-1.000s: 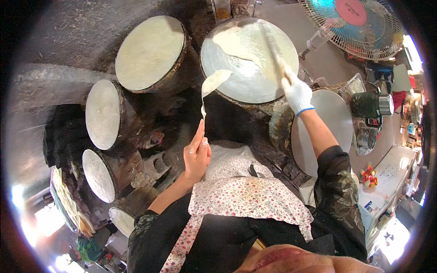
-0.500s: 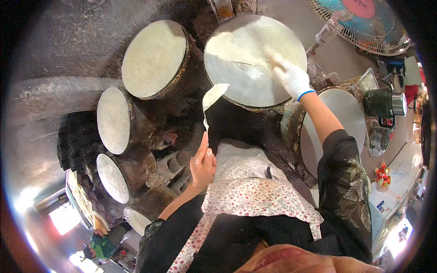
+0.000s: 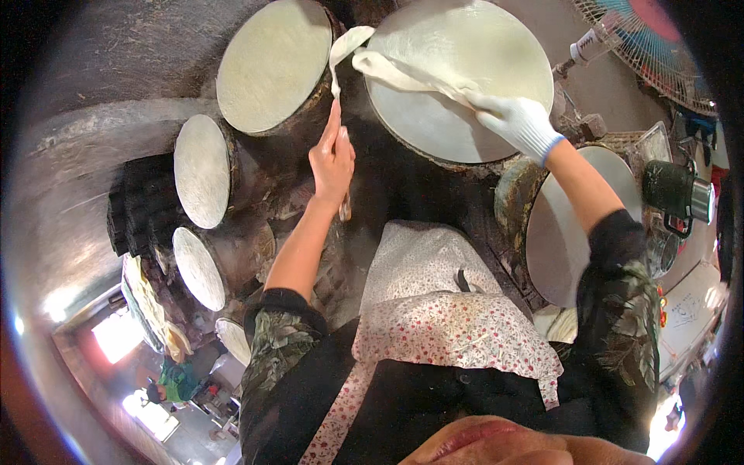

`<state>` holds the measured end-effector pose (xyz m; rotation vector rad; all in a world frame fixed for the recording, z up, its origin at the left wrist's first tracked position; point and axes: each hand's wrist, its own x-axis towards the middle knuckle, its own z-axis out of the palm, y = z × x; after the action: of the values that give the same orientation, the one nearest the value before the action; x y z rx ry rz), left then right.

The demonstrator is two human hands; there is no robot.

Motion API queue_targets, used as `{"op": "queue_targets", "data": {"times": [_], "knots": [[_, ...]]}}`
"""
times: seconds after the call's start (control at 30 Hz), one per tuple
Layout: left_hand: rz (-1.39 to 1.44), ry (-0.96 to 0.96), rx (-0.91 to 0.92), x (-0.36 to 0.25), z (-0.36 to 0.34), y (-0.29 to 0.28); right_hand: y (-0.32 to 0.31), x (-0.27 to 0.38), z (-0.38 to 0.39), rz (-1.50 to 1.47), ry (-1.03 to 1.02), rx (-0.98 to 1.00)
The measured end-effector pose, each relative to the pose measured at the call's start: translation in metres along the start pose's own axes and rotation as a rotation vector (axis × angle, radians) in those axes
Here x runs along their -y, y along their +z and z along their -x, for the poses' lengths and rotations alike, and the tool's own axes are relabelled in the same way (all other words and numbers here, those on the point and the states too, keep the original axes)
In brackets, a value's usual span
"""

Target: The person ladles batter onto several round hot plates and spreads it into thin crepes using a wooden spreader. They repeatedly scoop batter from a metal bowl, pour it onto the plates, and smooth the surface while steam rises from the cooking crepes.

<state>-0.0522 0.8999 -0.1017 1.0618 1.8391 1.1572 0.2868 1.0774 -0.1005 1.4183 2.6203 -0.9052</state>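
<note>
My left hand (image 3: 333, 159) is wrapped round the long handle of a batter-coated ladle (image 3: 353, 39), its head raised at the left edge of the large round griddle (image 3: 422, 139). My gloved right hand (image 3: 515, 124) grips a batter-covered spreader (image 3: 407, 77) lying across that griddle. Pale batter (image 3: 465, 43) covers much of the griddle's upper part, while its lower part shows bare metal.
Round griddles with pale coatings (image 3: 271, 62) stand along the left; a bare griddle (image 3: 581, 221) is at right. A fan (image 3: 643, 46), dark jug (image 3: 670, 186) and white table (image 3: 686, 310) are at right. A person in green (image 3: 174, 380) is at lower left.
My left hand has moved up, raising the ladle to the top. My right hand has swung the spreader from upright to lying leftward across the griddle, and batter covers more of the upper surface.
</note>
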Motion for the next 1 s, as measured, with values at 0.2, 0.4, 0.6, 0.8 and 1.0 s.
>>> {"op": "queue_targets", "data": {"times": [0.2,0.4,0.6,0.8,1.0], "knots": [[-0.019,-0.073,0.080,0.004,0.006,0.014,0.016,-0.030,0.042,-0.198,0.065,-0.311],[-0.075,-0.143,0.050,0.020,0.053,0.019,0.049,-0.034,0.032,-0.026,-0.138,-0.181],[-0.162,0.008,0.215,0.022,0.101,0.011,0.029,-0.007,0.110,-0.117,0.096,-0.080],[0.189,0.521,0.352,-0.049,0.073,-0.010,0.050,-0.011,0.181,-0.704,0.111,-0.603],[0.436,0.845,0.406,-0.104,0.056,0.013,0.147,0.101,0.066,-1.382,0.567,-0.235]]}}
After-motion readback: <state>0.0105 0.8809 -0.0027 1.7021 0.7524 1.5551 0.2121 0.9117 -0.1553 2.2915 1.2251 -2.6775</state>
